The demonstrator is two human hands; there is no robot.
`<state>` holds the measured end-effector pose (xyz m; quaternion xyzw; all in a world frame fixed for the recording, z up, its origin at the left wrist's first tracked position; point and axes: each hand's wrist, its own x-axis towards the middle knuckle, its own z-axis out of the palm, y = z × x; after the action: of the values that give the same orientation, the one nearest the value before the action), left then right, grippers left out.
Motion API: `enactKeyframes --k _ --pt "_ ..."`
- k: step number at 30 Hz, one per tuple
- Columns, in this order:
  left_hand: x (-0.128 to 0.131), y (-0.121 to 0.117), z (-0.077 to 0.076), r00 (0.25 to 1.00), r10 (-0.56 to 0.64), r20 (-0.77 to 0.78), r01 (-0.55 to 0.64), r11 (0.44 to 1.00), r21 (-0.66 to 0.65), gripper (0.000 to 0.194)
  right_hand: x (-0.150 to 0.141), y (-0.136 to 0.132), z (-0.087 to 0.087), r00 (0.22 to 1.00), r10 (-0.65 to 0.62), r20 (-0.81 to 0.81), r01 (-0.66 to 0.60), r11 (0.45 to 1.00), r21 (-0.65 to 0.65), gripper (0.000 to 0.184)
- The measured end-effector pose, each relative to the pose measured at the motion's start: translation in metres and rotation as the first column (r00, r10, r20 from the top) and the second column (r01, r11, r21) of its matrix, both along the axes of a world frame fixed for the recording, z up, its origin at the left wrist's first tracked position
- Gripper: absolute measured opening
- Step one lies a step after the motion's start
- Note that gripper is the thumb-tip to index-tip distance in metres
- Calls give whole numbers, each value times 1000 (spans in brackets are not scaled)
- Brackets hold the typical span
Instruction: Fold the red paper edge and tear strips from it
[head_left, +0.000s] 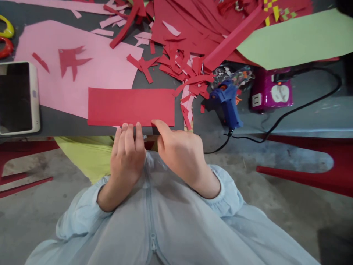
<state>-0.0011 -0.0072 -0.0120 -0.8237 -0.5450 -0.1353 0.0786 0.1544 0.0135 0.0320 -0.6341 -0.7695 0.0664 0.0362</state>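
A folded-looking strip of red paper (pixel 131 106) lies flat near the table's front edge, its long side towards me. My left hand (pixel 127 151) rests at its near edge, open, fingers stretched out and side by side, tips touching the paper. At the same edge, further right, is my right hand (pixel 182 152). One of its fingers reaches out straight onto the paper's near edge, while the others curl under and are mostly hidden. Beneath the strip lies a large pink sheet (pixel 110 66) with a jagged red paper cutout (pixel 70 60) on it.
Red and pink scraps (pixel 176 66) spread beyond the strip. To the right are a blue glue gun (pixel 230 106), a purple power box (pixel 271 92) with a black cable, and a green sheet (pixel 298 40). At left sit a phone (pixel 16 97) and scissors handles (pixel 5 48).
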Motion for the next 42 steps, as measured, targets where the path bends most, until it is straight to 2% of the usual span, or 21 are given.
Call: enactKeyframes --k 4,10,15,19,24,32,36,39,42 --pt "0 0 0 1000 -12 -2 12 1000 3 52 11 0 3 997 -75 2 75 996 -57 48" --pt "-2 0 1 1000 -24 3 24 1000 -7 55 26 1 4 985 -168 -25 167 986 -27 46" --pt "-1 0 3 999 -31 -13 31 1000 -5 55 32 3 4 974 -224 -44 221 973 -60 46" --pt "1 1 5 999 -22 -25 21 1000 -10 51 34 4 2 970 -234 -66 230 971 -69 44" --pt "-1 2 7 1000 4 22 -2 995 -103 53 39 5 1 965 -246 -89 242 969 -47 42" --pt "1 2 8 1000 13 0 -13 996 -86 51 39 3 1 972 -202 -122 205 979 7 44" --pt "0 2 9 1000 10 -4 -10 997 -79 52 33 3 1 979 -164 -118 163 986 -18 46" --pt "-1 2 8 1000 -6 -7 6 999 -36 51 35 3 2 975 -199 -103 197 980 -33 44" --pt "-1 3 7 1000 -9 11 10 999 -52 52 41 3 3 967 -236 -97 234 972 -32 42"
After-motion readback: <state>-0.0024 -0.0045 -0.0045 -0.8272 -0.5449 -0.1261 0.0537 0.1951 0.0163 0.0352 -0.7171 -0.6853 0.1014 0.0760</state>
